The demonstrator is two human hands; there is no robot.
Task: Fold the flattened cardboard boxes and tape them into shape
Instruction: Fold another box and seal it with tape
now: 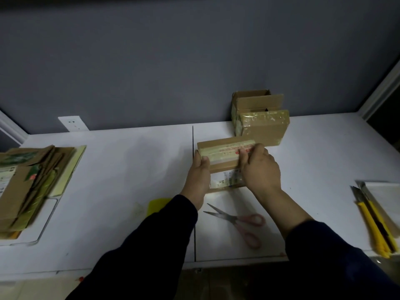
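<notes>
Head view: small box (220, 161) sits mid-table on the white table (129, 169), near the seam between two panels, with both hands on it. Left hand (198, 176) grasps the box's left end, thumb on top and fingers wrapped round the side. Right hand (260, 169) covers the right end with bent fingers pressing down on the tape strip (225, 151) that runs along the top; its thumb is hidden, so how it grips underneath can't be told. A white label (225, 179) shows on the near face. The step looks like rubbing the tape flat over the closed flaps. To do it well, the left hand should brace the box so it doesn't slide. The right should press from the middle outward to the end, then wrap the tape tail over the edge and down the side so the seam doesn't lift. Watch for wrinkles or a flap gap under the tape. Scissors (236, 221) lie open just near of the box, handy if a tail needs trimming. Flattened boxes (28, 182) wait stacked at far left, well apart. Finished boxes (263, 126) stand at the back against the wall, just beyond the right hand. Yellow utility knives (372, 224) lie at the far right.
</notes>
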